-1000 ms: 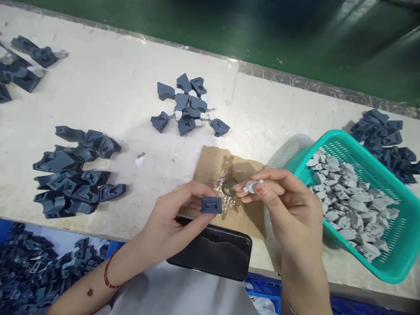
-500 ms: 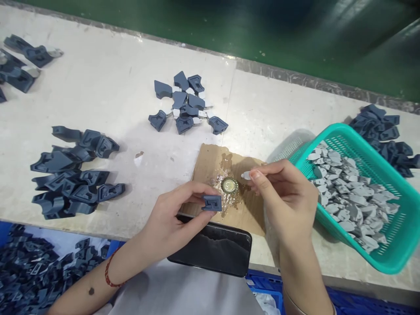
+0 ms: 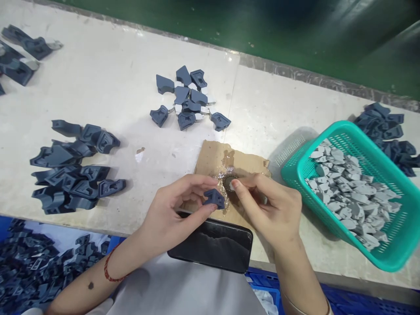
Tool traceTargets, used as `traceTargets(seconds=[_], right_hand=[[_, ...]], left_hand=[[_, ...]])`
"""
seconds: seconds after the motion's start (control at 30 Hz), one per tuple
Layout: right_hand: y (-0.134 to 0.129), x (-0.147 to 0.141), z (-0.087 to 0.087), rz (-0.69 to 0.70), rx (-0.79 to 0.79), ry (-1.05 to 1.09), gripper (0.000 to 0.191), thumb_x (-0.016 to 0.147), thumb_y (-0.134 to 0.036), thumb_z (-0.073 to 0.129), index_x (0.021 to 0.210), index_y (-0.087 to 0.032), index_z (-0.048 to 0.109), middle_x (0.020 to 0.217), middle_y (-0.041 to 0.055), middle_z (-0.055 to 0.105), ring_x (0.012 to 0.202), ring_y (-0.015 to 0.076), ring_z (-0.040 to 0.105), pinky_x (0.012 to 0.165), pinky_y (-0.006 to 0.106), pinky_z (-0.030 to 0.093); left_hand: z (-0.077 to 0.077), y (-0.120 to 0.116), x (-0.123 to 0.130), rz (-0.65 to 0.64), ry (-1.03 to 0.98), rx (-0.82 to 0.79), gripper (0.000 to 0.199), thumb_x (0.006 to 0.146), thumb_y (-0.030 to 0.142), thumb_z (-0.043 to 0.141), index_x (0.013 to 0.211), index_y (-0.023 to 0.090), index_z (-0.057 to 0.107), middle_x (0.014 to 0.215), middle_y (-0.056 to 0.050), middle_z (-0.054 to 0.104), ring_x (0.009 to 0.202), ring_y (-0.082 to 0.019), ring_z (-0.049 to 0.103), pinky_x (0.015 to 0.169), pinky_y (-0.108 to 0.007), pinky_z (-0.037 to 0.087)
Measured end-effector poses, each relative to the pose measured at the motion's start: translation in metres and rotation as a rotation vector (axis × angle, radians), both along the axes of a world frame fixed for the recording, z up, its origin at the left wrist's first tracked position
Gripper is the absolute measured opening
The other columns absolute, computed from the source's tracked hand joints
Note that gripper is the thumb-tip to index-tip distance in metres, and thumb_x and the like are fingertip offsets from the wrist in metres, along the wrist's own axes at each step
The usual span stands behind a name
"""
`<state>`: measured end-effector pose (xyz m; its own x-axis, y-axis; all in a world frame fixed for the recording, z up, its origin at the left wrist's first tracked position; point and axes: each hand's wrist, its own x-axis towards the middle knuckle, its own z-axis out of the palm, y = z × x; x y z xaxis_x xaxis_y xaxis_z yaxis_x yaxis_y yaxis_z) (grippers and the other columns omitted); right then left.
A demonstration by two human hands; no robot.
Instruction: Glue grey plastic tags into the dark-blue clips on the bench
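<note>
To the right of the right hand (image 3: 274,210) stands a teal basket (image 3: 398,258) of small grey pieces. Under both hands lies a brown cardboard (image 3: 210,159), wet with glue around a small round cap (image 3: 227,180). The left hand (image 3: 170,210) pinches a dark blue plastic part (image 3: 214,198) between thumb and fingers, just left of the cap. The right hand holds a small grey piece (image 3: 231,186) at its fingertips, touching the cap. Both parts look light, stiff and small; I judge the dry edges are best to grip, because glue makes them slippery.
</note>
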<state>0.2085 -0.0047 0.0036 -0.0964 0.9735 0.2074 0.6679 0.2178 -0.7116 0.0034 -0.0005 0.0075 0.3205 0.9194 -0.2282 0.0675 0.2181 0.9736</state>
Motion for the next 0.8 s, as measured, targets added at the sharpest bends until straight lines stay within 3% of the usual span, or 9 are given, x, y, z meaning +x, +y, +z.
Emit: traceTargets(seconds=[0.23,0.43,0.6,0.7,0.8], right_hand=[[0.0,-0.0012,-0.0006,0.026,-0.016,-0.015,0.027,0.098,-0.02,0.062,0.072,-0.022,0.06,0.063,-0.0023,0.061,0.05,0.0111,0.051,0.051,0.025,0.039],[-0.0015,-0.001,-0.0013,0.008,-0.035,0.013,0.027,0.098,-0.02,0.063,0.071,-0.022,0.061,0.062,-0.0026,0.061,0.05,0.0106,0.05,0.051,0.025,0.039],[-0.0037,-0.0032,-0.0007,-0.183,-0.156,0.389,0.012,0.095,-0.025,0.072,0.083,-0.024,0.07,0.068,-0.0022,0.067,0.058,0.0131,0.06,0.053,0.025,0.047],[-0.0038,-0.0037,0.001,-0.176,-0.198,0.618,0.005,0.095,-0.024,0.073,0.091,-0.025,0.074,0.071,-0.0023,0.069,0.058,0.0123,0.063,0.054,0.024,0.051],[-0.005,-0.0028,0.0018,-0.122,-0.217,0.689,0.006,0.097,-0.022,0.071,0.095,-0.025,0.076,0.075,-0.0018,0.07,0.061,0.0119,0.065,0.057,0.024,0.053]], left_hand=[[-0.002,0.0012,-0.0013,-0.014,-0.098,-0.004,0.01,0.096,0.018,0.065,0.105,0.022,0.068,0.098,-0.004,0.068,0.088,-0.015,0.068,0.071,-0.022,0.058],[-0.0018,0.0003,-0.0004,-0.007,-0.201,-0.075,0.016,0.096,0.01,0.064,0.101,0.023,0.057,0.108,-0.001,0.076,0.103,-0.013,0.073,0.083,-0.019,0.059],[-0.001,0.0002,-0.0008,-0.051,-0.206,-0.093,0.016,0.099,0.012,0.06,0.108,0.024,0.057,0.11,-0.002,0.079,0.105,-0.014,0.075,0.086,-0.02,0.06],[-0.0012,0.0011,-0.0003,-0.054,-0.141,-0.06,0.014,0.098,0.014,0.062,0.11,0.022,0.065,0.11,-0.004,0.078,0.103,-0.015,0.075,0.085,-0.02,0.06],[-0.0013,0.0024,0.0006,-0.043,-0.099,-0.034,0.013,0.097,0.016,0.065,0.108,0.022,0.069,0.105,-0.002,0.078,0.095,-0.013,0.075,0.08,-0.017,0.06]])
